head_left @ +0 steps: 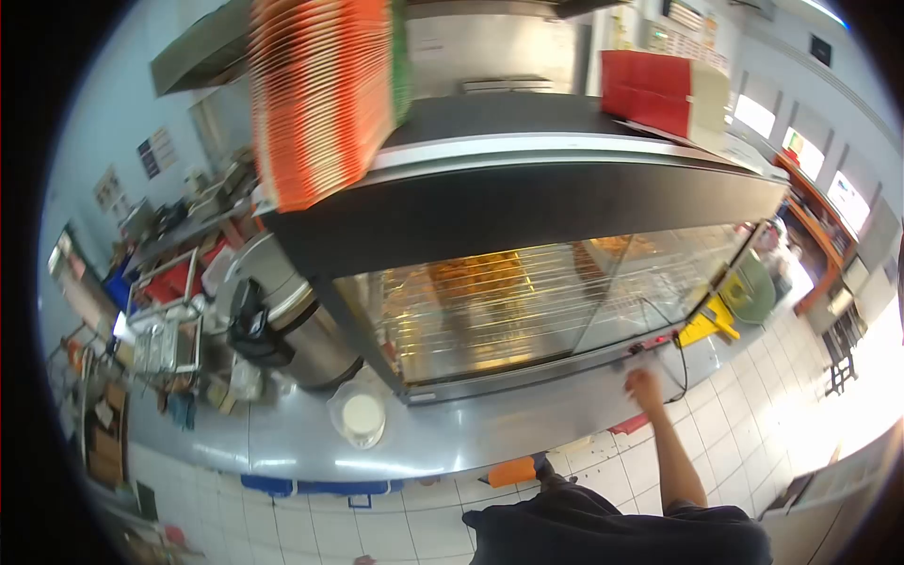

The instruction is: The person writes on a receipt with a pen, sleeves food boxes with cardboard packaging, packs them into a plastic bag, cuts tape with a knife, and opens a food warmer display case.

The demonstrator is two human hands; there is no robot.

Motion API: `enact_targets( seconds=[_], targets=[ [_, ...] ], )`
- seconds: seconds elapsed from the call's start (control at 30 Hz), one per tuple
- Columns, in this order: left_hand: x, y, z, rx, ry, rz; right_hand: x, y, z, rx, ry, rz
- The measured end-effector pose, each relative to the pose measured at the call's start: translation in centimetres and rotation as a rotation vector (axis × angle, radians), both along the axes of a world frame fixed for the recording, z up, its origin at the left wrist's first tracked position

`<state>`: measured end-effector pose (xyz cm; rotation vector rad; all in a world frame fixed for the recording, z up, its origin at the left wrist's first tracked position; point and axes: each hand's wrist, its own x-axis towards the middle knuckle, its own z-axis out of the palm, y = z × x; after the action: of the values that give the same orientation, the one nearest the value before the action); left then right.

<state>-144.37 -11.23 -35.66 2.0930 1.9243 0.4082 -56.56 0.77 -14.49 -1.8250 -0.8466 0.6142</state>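
Note:
My right hand [644, 386] reaches over the front edge of the steel counter [527, 428], just below the control strip [653, 345] of a glass-fronted food warmer [527, 367]. The hand is small and smeared; its fingers look bent, and I cannot make out anything in them. Whether it touches the counter or the warmer is unclear. Behind the glass, browned food [480, 275] lies on wire racks under warm light. My left hand is out of view.
Stacked orange-and-white striped cartons [315, 104] and a red box [645, 92] sit on top of the warmer. Left of it stand a steel urn [315, 339] and a clear jug [361, 414] with white contents. A yellow object [706, 325] lies at right.

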Motion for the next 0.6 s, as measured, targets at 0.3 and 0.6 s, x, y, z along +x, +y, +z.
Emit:
enact_targets(
  seconds=[0.3,0.6],
  targets=[
    [7.6,21.5,1.9,-0.364,0.358,-0.228,16.3,3.6,14.8,0.342,-0.36,-0.694],
    [43.2,4.4,-7.5,-1.095,-0.232,0.064,16.9,8.0,19.2,0.39,-0.55,-0.787]
  ],
)
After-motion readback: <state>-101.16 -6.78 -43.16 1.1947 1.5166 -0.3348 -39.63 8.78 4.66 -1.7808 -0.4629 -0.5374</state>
